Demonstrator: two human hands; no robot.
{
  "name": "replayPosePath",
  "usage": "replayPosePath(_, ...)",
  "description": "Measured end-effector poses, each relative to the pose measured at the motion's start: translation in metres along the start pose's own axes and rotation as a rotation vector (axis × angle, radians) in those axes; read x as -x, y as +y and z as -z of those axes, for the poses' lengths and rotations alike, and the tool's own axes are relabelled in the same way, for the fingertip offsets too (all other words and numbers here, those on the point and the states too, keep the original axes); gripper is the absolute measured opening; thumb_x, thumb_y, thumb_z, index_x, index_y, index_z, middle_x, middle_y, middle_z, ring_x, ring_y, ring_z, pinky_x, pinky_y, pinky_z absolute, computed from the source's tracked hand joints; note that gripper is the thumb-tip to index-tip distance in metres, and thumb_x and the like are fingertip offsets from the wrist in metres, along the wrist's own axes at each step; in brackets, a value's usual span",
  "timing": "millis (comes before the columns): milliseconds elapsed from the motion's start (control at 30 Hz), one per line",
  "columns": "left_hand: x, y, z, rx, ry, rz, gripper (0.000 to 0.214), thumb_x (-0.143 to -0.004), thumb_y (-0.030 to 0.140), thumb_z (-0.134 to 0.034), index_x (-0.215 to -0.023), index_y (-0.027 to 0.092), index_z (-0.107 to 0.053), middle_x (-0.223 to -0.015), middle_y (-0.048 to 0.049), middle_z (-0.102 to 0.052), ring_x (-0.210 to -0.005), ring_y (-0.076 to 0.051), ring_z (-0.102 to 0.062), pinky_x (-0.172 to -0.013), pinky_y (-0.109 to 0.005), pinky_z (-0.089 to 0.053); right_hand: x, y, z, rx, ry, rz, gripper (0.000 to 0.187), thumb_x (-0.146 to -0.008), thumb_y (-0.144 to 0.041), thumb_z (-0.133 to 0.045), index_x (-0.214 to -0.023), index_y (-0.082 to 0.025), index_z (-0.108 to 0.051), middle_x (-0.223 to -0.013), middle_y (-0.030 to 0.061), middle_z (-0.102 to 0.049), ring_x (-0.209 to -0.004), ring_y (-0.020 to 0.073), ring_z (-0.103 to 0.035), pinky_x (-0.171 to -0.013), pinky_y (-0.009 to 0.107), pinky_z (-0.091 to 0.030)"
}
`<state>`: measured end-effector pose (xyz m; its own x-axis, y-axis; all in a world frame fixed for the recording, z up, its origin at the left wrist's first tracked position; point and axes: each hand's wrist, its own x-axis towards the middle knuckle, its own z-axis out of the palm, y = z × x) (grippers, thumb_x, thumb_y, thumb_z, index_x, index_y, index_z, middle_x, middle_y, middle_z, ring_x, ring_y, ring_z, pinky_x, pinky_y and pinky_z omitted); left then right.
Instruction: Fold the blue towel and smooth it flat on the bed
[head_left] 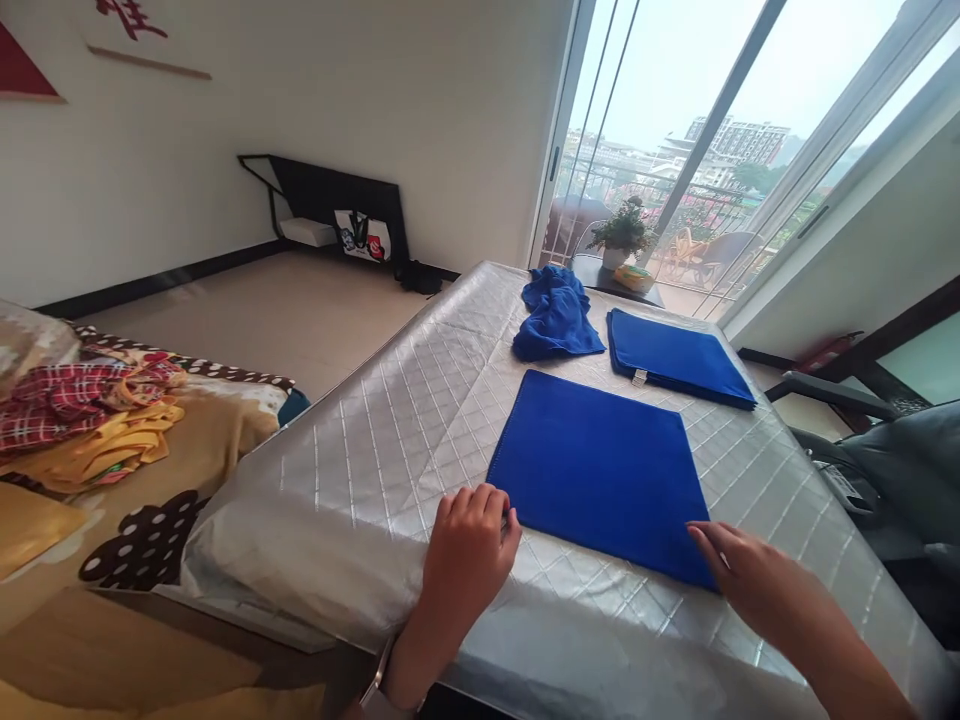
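A blue cloth (600,470), folded into a flat square, lies on the silver quilted table cover (390,430). My left hand (472,535) is closed at its near left corner, with the fingers curled over and hiding that corner. At the near right edge, the thumb and fingers of my right hand (750,575) pinch the cloth. Beyond it to the right rests a neat stack of folded blue cloths (679,355) with a small white tag at one corner. A crumpled blue cloth (556,315) lies at the far end of the table.
On the left, a sofa (225,420) bears a plaid and yellow pile of clothes (90,415). A black chair (892,470) stands close to the table's right side. Past the far end are a potted plant (622,235) and sliding glass doors (675,120).
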<state>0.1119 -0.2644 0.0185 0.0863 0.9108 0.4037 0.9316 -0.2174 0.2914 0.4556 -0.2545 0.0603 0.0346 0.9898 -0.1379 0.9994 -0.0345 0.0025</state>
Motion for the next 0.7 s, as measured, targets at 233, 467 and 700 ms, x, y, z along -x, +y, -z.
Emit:
replayPosePath(233, 0.001, 0.002, 0.0, 0.001, 0.013, -0.033, 0.011, -0.096, 0.02, -0.052, -0.088, 0.021, -0.059, -0.087, -0.0027, -0.067, -0.083, -0.021, -0.062, -0.081, -0.039, -0.041, -0.082, -0.024, 0.013, 0.114, 0.04, 0.033, 0.06, -0.102, -0.041, -0.024, -0.148, -0.011, -0.047, -0.151, 0.0153, -0.049, -0.142, 0.0278, -0.041, -0.117, 0.047, -0.03)
replayPosePath(467, -0.003, 0.006, 0.005, -0.076, 0.081, -0.108, 0.014, -0.097, 0.022, -0.05, -0.089, 0.021, -0.062, -0.09, -0.005, -0.068, -0.084, -0.024, -0.063, -0.078, -0.041, -0.045, -0.102, -0.024, -0.039, -0.038, 0.125, -0.068, 0.073, -0.102, -0.049, -0.009, -0.159, -0.004, -0.016, -0.166, 0.0114, -0.014, -0.153, 0.0227, -0.011, -0.124, 0.044, -0.011)
replayPosePath(700, -0.057, 0.101, -0.003, 0.208, -0.184, -0.562, 0.037, -0.102, 0.043, -0.048, -0.128, 0.018, -0.06, -0.134, -0.0088, -0.062, -0.128, -0.022, -0.054, -0.11, -0.034, -0.04, -0.097, -0.02, -0.035, 0.008, 0.072, -0.049, 0.071, -0.102, -0.046, -0.014, -0.158, -0.002, -0.017, -0.166, 0.0131, -0.016, -0.153, 0.0254, -0.015, -0.123, 0.045, -0.015)
